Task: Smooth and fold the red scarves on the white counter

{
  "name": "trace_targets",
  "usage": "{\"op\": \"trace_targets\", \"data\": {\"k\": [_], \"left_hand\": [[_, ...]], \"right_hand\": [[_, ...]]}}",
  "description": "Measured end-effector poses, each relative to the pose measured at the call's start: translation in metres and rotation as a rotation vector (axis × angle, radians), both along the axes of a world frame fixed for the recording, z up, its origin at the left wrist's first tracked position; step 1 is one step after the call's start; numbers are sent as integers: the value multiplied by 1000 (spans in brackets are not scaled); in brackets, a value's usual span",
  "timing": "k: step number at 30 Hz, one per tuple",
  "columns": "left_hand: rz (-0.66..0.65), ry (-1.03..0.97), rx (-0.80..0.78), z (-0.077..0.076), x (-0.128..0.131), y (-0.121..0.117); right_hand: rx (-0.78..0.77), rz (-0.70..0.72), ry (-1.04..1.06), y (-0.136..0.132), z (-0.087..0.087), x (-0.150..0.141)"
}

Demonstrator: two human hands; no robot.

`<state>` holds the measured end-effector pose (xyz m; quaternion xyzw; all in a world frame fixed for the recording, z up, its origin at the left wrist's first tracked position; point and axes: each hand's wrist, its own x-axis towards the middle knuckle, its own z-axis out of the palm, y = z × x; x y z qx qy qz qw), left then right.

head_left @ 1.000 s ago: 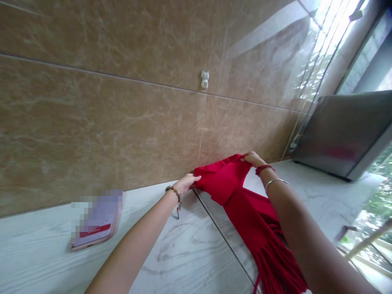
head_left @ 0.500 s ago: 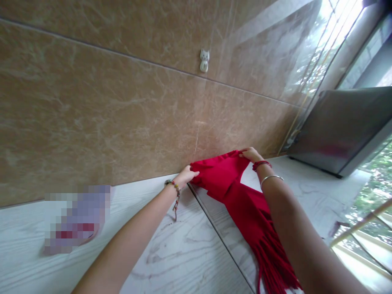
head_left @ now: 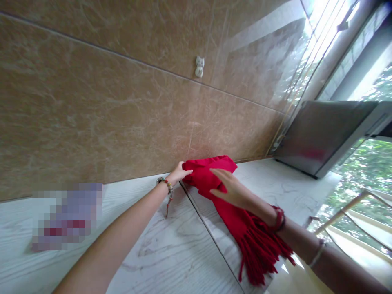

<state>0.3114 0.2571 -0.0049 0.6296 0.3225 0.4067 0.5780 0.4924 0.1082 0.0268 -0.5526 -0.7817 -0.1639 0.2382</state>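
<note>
A red scarf [head_left: 226,212] with a long fringe lies on the pale wood-grain surface, its folded end against the brown tiled wall. My left hand [head_left: 180,173] grips the left corner of that folded end, thumb on top. Over the middle of the scarf is my right hand [head_left: 228,190], with thumb and fingers apart and nothing in them. Whether its fingertips touch the cloth I cannot tell. The fringe spreads under my right forearm towards the front edge.
A small white cat-shaped figure [head_left: 199,66] is fixed to the wall. A grey metal box-like appliance [head_left: 324,134] stands at the right, beside windows. At the left lies a blurred-out purplish object [head_left: 76,208]. A rail [head_left: 343,210] is at the lower right.
My right hand has let go of the scarf's far right corner and come back towards me over its middle. That corner now lies folded down. My left hand keeps its grip.
</note>
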Motion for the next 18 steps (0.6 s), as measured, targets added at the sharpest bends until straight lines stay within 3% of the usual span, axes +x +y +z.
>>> {"op": "trace_targets", "data": {"k": [3, 6, 12, 18], "left_hand": [[35, 6, 5, 2, -1, 2], [38, 15, 21, 5, -1, 5], [48, 34, 70, 6, 0, 8], [71, 28, 105, 6, 2, 4]], "right_hand": [[35, -210, -224, -18, -37, -43], [118, -343, -305, -14, -53, -50], [117, -342, -386, -31, -34, -11], [42, -342, -424, -63, -30, 15]]}}
